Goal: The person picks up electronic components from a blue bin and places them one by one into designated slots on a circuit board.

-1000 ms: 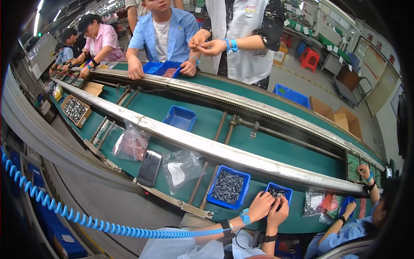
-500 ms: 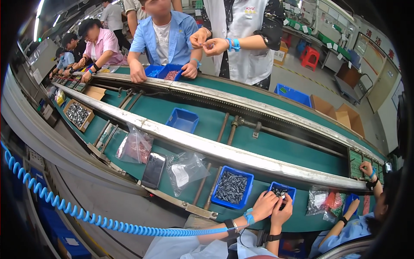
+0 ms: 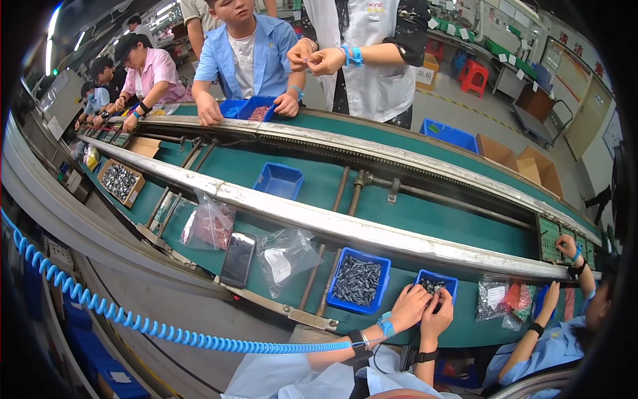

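Observation:
My left hand [image 3: 407, 310] and my right hand [image 3: 436, 318] are close together at the near edge of a small blue bin [image 3: 454, 282] holding small dark and silvery parts. The fingertips of both hands are bent inward and pinched; anything between them is too small and covered to make out. A blue wristband [image 3: 385, 324] circles my left wrist, with a coiled light-blue cord [image 3: 199, 339] running off to the left. A black strap [image 3: 424, 357] is on my right wrist. Just left of my hands stands a larger blue bin [image 3: 359, 282] full of dark cylindrical parts.
Left along the green bench lie a clear bag [image 3: 287, 256], a dark phone [image 3: 237, 261] and a bag of pinkish parts [image 3: 210, 227]. Beyond the metal rail [image 3: 319, 223] sits a blue tray [image 3: 279, 181]. A co-worker's arm [image 3: 546, 309] is at right; others work across the line.
My hands stay together at the small bin, their fingers shifting slightly. A silvery glint seen between the fingertips before is now hidden. The view has tilted a little.

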Demonstrator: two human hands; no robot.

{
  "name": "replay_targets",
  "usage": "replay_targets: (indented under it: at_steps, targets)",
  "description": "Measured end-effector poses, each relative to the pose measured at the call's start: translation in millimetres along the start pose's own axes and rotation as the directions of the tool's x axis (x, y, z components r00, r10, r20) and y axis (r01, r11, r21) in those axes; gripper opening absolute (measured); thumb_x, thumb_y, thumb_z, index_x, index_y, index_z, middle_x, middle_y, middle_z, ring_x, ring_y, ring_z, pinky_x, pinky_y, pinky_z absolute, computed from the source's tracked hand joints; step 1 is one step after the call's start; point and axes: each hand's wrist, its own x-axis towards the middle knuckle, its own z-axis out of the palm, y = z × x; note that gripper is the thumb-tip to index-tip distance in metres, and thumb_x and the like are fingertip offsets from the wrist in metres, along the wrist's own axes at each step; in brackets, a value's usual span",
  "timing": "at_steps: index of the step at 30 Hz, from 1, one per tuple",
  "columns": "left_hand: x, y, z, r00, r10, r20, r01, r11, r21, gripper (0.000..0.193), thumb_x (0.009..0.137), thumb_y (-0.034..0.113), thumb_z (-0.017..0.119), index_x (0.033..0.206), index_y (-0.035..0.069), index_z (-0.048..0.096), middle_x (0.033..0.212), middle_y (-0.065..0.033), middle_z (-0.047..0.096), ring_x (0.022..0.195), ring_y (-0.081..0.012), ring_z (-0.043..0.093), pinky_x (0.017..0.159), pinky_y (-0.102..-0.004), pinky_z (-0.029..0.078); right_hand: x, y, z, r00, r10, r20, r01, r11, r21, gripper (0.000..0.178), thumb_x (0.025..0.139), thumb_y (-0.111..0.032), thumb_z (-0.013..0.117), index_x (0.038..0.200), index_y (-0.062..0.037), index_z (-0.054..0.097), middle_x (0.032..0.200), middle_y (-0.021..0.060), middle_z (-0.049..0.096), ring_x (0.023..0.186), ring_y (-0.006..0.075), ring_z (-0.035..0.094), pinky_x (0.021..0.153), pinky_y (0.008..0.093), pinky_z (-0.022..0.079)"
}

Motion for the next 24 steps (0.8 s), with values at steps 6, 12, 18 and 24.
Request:
replay_targets:
  at_steps: [6,12,18,24]
  targets:
    - [1,1,-1,1.0,-0.016,0.024,0.016,1.0,0.004,0.02,0.082,0.011,0.058,0.101,0.005,0.064,0.096,-0.0054,0.061,0.105,-0.023,0.053,0.101,-0.043,0.037,-2,1,0,1.0,0.011,0.004,-0.011,1.0,0.001,0.017,0.088,-0.007,0.064,0.104,-0.0036,0.064,0.085,0.0103,0.067,0.072,0.0276,0.062,0.065,0.0391,0.048]
    - [-1,4,-19,0.997,-0.033,0.065,0.035,0.999,-0.024,0.018,0.088,0.015,0.059,0.103,0.006,0.063,0.096,-0.0071,0.063,0.101,-0.0247,0.056,0.105,-0.0488,0.035,-3,-2,0,0.999,0.03,-0.025,-0.028,0.998,0.053,0.018,0.087,-0.01,0.067,0.104,-0.0038,0.064,0.081,0.01,0.067,0.07,0.0278,0.062,0.065,0.039,0.048]
    - [19,46,-129,0.995,-0.001,0.103,0.018,0.987,-0.161,0.015,0.089,0.021,0.066,0.089,0.006,0.064,0.079,-0.0089,0.063,0.083,-0.0301,0.062,0.099,-0.046,0.044,-3,-4,-3,1.0,0.008,0.014,-0.008,1.0,0.019,0.021,0.085,-0.013,0.071,0.103,-0.0043,0.064,0.076,0.0082,0.066,0.069,0.0272,0.061,0.066,0.0389,0.047]
    - [48,138,-281,0.848,0.529,0.026,-0.478,0.745,0.466,0.017,0.08,0.023,0.075,0.083,0.009,0.066,0.081,0.0001,0.062,0.073,-0.018,0.061,0.09,-0.0435,0.051,-8,6,-6,0.998,-0.022,0.055,0.023,1.0,-0.01,0.022,0.084,-0.015,0.073,0.101,-0.0049,0.064,0.073,0.0061,0.064,0.068,0.026,0.061,0.067,0.0379,0.046]
